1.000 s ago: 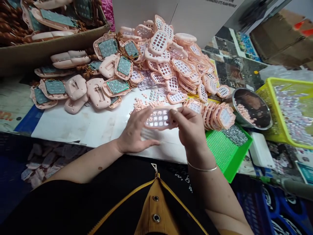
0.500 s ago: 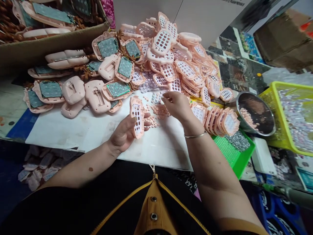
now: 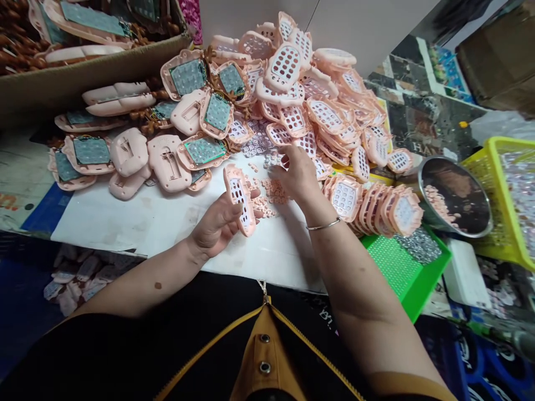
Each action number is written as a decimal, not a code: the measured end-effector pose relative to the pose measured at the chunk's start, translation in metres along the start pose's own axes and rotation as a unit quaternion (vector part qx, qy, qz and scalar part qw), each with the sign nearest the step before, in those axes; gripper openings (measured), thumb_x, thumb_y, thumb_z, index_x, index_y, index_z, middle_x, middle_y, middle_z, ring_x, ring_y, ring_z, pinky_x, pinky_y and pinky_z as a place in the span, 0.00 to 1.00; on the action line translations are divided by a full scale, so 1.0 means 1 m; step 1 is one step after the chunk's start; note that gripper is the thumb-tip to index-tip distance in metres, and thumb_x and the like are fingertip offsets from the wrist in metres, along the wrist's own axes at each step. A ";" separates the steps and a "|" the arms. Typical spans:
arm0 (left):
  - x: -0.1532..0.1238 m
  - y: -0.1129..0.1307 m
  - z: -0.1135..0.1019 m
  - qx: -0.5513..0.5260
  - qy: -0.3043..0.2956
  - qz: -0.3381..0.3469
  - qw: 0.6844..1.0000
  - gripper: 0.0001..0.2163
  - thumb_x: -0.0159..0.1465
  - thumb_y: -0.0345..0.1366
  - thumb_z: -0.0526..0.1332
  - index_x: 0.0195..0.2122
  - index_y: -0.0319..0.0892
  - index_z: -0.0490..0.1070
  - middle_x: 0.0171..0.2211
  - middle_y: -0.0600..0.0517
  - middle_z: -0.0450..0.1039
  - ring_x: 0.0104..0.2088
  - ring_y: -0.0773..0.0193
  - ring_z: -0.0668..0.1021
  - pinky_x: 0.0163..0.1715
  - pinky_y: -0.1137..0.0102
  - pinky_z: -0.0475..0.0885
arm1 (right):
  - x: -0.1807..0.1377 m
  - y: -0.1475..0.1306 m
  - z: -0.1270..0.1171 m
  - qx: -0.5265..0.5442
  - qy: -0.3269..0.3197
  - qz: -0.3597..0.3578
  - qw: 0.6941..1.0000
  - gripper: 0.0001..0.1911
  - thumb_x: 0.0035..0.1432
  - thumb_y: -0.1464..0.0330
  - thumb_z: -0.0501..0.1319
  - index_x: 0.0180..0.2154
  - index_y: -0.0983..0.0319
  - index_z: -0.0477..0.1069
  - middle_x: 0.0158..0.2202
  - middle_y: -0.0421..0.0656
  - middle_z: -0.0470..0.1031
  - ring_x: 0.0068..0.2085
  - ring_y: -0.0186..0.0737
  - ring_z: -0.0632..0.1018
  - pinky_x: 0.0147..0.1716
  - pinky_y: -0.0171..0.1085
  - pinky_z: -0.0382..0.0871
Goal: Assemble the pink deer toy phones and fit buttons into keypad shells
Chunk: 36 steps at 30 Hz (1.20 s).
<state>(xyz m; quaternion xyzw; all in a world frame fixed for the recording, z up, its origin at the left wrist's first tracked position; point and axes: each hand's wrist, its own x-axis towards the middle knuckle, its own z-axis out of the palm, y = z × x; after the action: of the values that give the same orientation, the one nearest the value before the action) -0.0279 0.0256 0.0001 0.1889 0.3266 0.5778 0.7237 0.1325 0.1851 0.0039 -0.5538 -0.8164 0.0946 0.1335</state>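
Note:
My left hand (image 3: 215, 225) grips a pink plastic toy phone shell (image 3: 241, 203), its oval button holes facing up toward the right. The thumb lies on the near side and the fingers curl behind. My right hand (image 3: 300, 175) is bent down over the white paper, fingertips drawn together beside pale translucent button pieces (image 3: 272, 160). What those fingertips hold, if anything, is hidden. Small pink button pieces (image 3: 276, 192) lie loose between the two hands. Just right of my right wrist stands a row of shells fitted with white keypads (image 3: 345, 197).
A heap of pink shells (image 3: 286, 67) rises at the back. Shells with circuit boards (image 3: 92, 153) lie at left below a cardboard box (image 3: 104, 67). On the right are a metal bowl (image 3: 472, 195), a green tray (image 3: 393, 267) and a yellow basket (image 3: 510, 223).
My right hand has shifted slightly down and its fingers now point lower toward the loose pieces. The shell in my left hand has tilted a little. The whole view has shifted slightly.

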 end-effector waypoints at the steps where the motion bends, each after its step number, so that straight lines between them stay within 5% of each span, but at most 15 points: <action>1: 0.000 0.000 0.000 0.004 0.001 0.001 1.000 0.31 0.46 0.48 0.79 0.50 0.43 0.77 0.57 0.46 0.77 0.38 0.62 0.84 0.39 0.70 0.78 | 0.001 -0.001 -0.001 0.001 0.007 0.012 1.000 0.20 0.61 0.71 0.57 0.55 0.68 0.71 0.50 0.55 0.76 0.49 0.50 0.76 0.51 0.46 0.69; 8: 0.004 -0.001 0.000 0.032 -0.011 0.019 0.999 0.27 0.51 0.47 0.76 0.48 0.41 0.75 0.49 0.47 0.82 0.37 0.60 0.84 0.36 0.69 0.79 | 0.015 -0.021 -0.003 -0.109 -0.079 0.069 0.988 0.29 0.62 0.54 0.61 0.53 0.72 0.74 0.59 0.65 0.70 0.58 0.61 0.73 0.56 0.52 0.67; 12: 0.008 -0.001 0.000 0.025 0.001 0.023 0.999 0.29 0.48 0.49 0.78 0.47 0.43 0.74 0.44 0.50 0.83 0.36 0.63 0.84 0.36 0.71 0.79 | 0.004 -0.027 -0.003 -0.151 -0.079 0.010 0.985 0.21 0.66 0.66 0.53 0.51 0.72 0.74 0.53 0.65 0.76 0.53 0.58 0.76 0.50 0.49 0.69; 16: 0.008 -0.001 0.002 0.026 -0.007 0.021 0.999 0.28 0.48 0.49 0.78 0.46 0.42 0.74 0.44 0.49 0.83 0.35 0.63 0.84 0.37 0.71 0.79 | -0.008 -0.025 -0.002 -0.171 -0.081 -0.029 0.982 0.24 0.65 0.77 0.42 0.55 0.75 0.69 0.42 0.64 0.80 0.43 0.53 0.79 0.40 0.46 0.68; 20: 0.008 -0.001 0.002 0.029 -0.002 0.018 0.999 0.28 0.47 0.49 0.78 0.44 0.42 0.74 0.45 0.47 0.83 0.35 0.63 0.84 0.36 0.71 0.79 | -0.007 -0.020 -0.006 -0.196 -0.087 -0.074 0.974 0.29 0.64 0.79 0.43 0.64 0.71 0.61 0.41 0.61 0.80 0.39 0.50 0.78 0.36 0.43 0.67; 23: 0.008 -0.002 0.000 0.030 0.003 0.019 0.999 0.28 0.49 0.49 0.77 0.47 0.42 0.74 0.47 0.46 0.82 0.36 0.62 0.84 0.37 0.70 0.79 | -0.003 -0.014 -0.013 -0.189 -0.078 -0.104 0.973 0.26 0.65 0.78 0.45 0.59 0.66 0.70 0.42 0.60 0.80 0.40 0.49 0.77 0.37 0.43 0.67; 26: 0.007 -0.001 -0.001 0.018 0.008 0.029 0.999 0.28 0.50 0.47 0.76 0.49 0.42 0.72 0.51 0.45 0.81 0.36 0.62 0.84 0.39 0.67 0.79 | -0.012 -0.010 -0.018 -0.098 0.017 -0.108 0.989 0.21 0.66 0.77 0.47 0.50 0.65 0.76 0.43 0.57 0.80 0.43 0.49 0.78 0.41 0.45 0.69; 29: 0.005 0.000 0.000 0.002 -0.004 0.031 0.999 0.30 0.50 0.47 0.76 0.51 0.43 0.72 0.51 0.46 0.80 0.35 0.61 0.84 0.38 0.66 0.79 | -0.042 -0.010 -0.014 0.114 0.132 -0.099 0.980 0.19 0.67 0.74 0.49 0.50 0.61 0.76 0.44 0.50 0.82 0.43 0.43 0.80 0.44 0.43 0.74; 32: 0.003 0.001 -0.001 -0.001 -0.056 0.001 0.998 0.28 0.49 0.49 0.76 0.47 0.40 0.73 0.39 0.47 0.83 0.34 0.58 0.84 0.38 0.65 0.79 | -0.085 -0.011 -0.006 0.290 0.107 -0.070 0.948 0.15 0.68 0.69 0.53 0.48 0.59 0.76 0.40 0.45 0.83 0.38 0.38 0.81 0.38 0.40 0.78; 36: 0.002 0.000 -0.007 0.008 -0.104 -0.078 0.992 0.25 0.53 0.46 0.75 0.47 0.39 0.73 0.33 0.48 0.83 0.33 0.57 0.85 0.39 0.64 0.79 | -0.129 -0.008 -0.003 0.312 0.089 -0.096 0.941 0.17 0.69 0.64 0.56 0.56 0.58 0.73 0.47 0.48 0.82 0.45 0.42 0.82 0.43 0.45 0.81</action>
<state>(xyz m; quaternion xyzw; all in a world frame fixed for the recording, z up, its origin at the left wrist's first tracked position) -0.0323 0.0270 -0.0055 0.2278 0.2679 0.4944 0.7949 0.1720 0.0625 -0.0051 -0.4097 -0.7797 0.2820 0.3804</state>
